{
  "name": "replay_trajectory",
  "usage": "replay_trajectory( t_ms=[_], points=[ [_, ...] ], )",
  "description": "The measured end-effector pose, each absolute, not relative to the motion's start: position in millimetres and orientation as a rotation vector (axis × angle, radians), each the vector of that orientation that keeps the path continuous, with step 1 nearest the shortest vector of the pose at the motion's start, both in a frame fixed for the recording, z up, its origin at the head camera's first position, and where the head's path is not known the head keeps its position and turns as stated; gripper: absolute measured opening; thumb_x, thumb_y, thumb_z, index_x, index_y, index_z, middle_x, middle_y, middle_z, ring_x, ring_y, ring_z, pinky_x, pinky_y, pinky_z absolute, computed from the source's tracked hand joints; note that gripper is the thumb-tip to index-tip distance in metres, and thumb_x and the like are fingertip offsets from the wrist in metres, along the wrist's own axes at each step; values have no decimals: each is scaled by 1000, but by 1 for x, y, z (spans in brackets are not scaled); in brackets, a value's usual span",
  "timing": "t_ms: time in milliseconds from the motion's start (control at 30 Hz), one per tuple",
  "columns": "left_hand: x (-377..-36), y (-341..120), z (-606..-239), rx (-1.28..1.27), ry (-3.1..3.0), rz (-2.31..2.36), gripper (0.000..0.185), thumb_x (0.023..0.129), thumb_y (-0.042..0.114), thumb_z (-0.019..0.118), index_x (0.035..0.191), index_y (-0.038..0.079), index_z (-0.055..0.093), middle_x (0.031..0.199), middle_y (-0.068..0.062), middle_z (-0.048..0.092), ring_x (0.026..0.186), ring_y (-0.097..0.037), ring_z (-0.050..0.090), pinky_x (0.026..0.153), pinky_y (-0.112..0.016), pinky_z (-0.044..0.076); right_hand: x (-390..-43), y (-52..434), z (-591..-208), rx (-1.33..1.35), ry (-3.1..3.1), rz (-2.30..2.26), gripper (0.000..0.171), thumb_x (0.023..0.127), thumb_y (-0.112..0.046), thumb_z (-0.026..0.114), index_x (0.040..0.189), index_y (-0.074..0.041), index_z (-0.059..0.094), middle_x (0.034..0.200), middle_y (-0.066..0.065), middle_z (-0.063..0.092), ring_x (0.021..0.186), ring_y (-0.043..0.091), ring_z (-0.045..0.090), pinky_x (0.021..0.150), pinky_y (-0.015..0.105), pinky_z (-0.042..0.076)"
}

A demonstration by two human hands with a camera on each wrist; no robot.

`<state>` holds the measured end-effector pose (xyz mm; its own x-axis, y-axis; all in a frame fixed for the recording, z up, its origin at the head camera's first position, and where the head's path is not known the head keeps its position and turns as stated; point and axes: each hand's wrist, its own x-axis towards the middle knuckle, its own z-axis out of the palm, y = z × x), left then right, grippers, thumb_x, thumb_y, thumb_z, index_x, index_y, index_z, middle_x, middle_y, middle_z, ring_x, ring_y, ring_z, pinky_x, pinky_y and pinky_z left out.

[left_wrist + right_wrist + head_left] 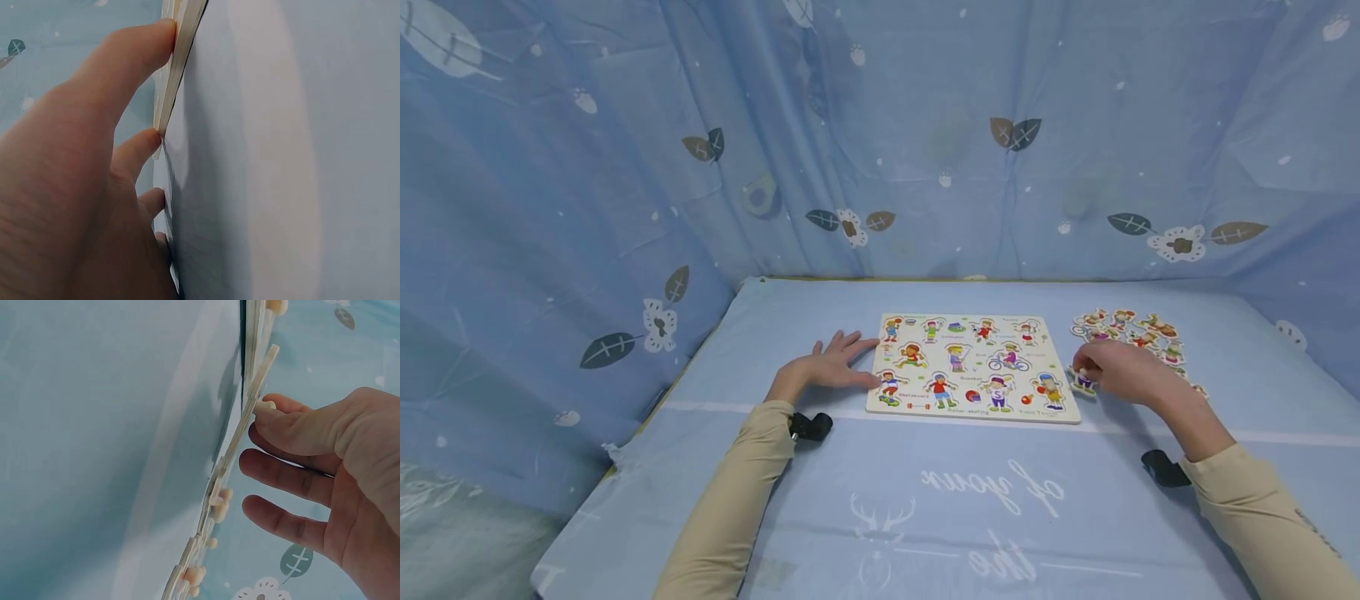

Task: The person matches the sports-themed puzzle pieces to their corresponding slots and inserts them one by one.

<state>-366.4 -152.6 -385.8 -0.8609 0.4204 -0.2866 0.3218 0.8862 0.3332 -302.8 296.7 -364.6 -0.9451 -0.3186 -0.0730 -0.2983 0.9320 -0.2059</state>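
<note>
A wooden knob-puzzle board (970, 415) printed with sporting figures lies flat on the table. My left hand (831, 364) rests at its left side, fingers spread. In the left wrist view, the thumb and a finger of that hand touch the board's edge (180, 56). Just off the board's right side, my right hand (1123, 372) holds a figure-shaped puzzle piece (1083, 384). The right wrist view shows its thumb and index finger pinching the small knob (266, 407) of the piece, which is tilted. The other fingers are loosely bent.
Several loose puzzle pieces (1157, 327) lie in a cluster behind and beside the right hand, partly hidden by it. A pale blue printed cloth (880, 492) covers the table. Blue patterned curtains (910, 150) hang behind and at both sides.
</note>
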Motion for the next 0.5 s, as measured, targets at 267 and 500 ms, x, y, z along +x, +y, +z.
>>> replay_trajectory(
  t_ms=[267, 500],
  points=[
    [-369, -152, -388, 550, 2711, 386, 90, 85, 65, 60, 159, 31, 21, 167, -8, 6, 152, -35, -9, 117, -65, -3, -300, 292, -366, -513, 2996, -286, 13, 91, 0, 66, 103, -2, 70, 93, 5, 66, 82, 19, 57, 78, 47, 53],
    [-371, -152, -390, 545, 2713, 381, 90, 85, 65, 60, 159, 30, 21, 167, -8, 5, 152, -35, -9, 117, -65, -4, -299, 291, -366, -521, 3002, -272, 13, 91, 0, 67, 103, -3, 70, 93, 5, 66, 82, 19, 58, 79, 48, 53]
  ],
)
